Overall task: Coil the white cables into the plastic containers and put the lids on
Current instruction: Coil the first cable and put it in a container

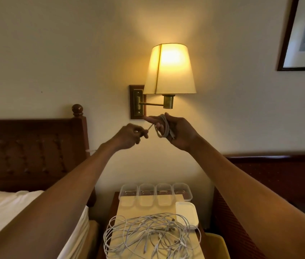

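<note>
The right hand (178,132) grips a thin white cable (164,128) coiled round its fingers; the left hand (129,136) pinches its free end. Below, the counter (122,212) carries four clear plastic containers (146,192), one white lid stack (186,214), tangled cables (148,234).

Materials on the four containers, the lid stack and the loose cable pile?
Containers: clear, glossy plastic; the walls are see-through. Lid stack: opaque white, probably plastic, with a smooth matte look. Cable pile: white flexible jacket, likely rubbery plastic; it lies in loose loops.
</note>
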A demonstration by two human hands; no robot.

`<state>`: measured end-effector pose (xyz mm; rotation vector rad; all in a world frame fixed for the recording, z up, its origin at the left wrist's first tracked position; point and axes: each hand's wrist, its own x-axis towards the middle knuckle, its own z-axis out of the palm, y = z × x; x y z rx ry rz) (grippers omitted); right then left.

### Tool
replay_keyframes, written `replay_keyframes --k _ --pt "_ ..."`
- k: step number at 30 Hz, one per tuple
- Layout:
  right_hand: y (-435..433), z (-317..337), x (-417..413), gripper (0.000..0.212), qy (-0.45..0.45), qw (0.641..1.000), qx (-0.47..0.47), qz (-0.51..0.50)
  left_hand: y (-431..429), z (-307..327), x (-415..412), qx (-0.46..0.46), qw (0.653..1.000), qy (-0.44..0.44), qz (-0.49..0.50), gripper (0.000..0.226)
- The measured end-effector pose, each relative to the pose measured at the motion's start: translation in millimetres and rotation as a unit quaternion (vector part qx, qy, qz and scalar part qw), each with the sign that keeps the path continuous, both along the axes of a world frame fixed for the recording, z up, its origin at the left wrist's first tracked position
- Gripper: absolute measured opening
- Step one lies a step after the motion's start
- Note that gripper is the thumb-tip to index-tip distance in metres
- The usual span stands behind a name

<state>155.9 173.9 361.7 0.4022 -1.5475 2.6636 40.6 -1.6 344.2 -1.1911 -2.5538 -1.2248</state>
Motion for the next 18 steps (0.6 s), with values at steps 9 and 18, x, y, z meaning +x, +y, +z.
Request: replay_keyframes --k 9,18 --pt "9 -10 -29 0.047 -0.004 0.982 0.044 -0.184 38 -13 43 -0.177 0.981 -0.036 -0.071 0.020" --pt "17 -33 -19 0.062 -0.025 0.914 0.368 -0.169 27 57 54 -0.276 0.949 0.101 -0.113 0.021"
